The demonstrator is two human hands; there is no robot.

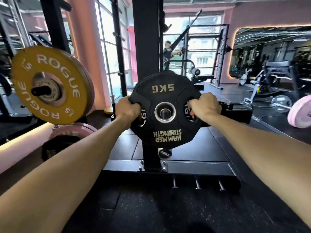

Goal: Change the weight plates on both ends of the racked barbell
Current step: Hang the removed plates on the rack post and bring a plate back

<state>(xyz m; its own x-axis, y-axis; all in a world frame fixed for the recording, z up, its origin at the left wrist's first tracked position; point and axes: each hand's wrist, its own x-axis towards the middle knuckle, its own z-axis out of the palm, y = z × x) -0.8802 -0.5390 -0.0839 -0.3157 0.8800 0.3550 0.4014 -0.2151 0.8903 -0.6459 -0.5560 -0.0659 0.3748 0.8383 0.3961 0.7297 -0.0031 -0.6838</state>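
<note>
In front of the black rack upright (pixel 146 39), a black rubber 5 kg plate (pixel 165 110) is held upside down. The left hand (pixel 127 109) and right hand (pixel 206 105) are clamped through its side grip slots, fingers closed. A peg shows through its steel-ringed centre hole (pixel 165 112).

The 5 kg plate (pixel 165 109) is black, its "5KG" and "HAMMER STRENGTH" lettering a dull gold and upside down, with a silver ring round its centre hole. Left of that plate, the Rogue plate (pixel 50 85) is mustard yellow with white "ROGUE" lettering and a grey metal hub. Below the Rogue plate sits a pale pink plate (pixel 74 130). Behind the 5 kg plate the rack upright (pixel 145 39) is matte black. Below it the floor (pixel 151 212) is black rubber with fine pale speckles. Far right of the 5 kg plate, another barbell plate (pixel 300 112) is pastel pink. The walls (pixel 249 13) beyond are pink too.
</note>
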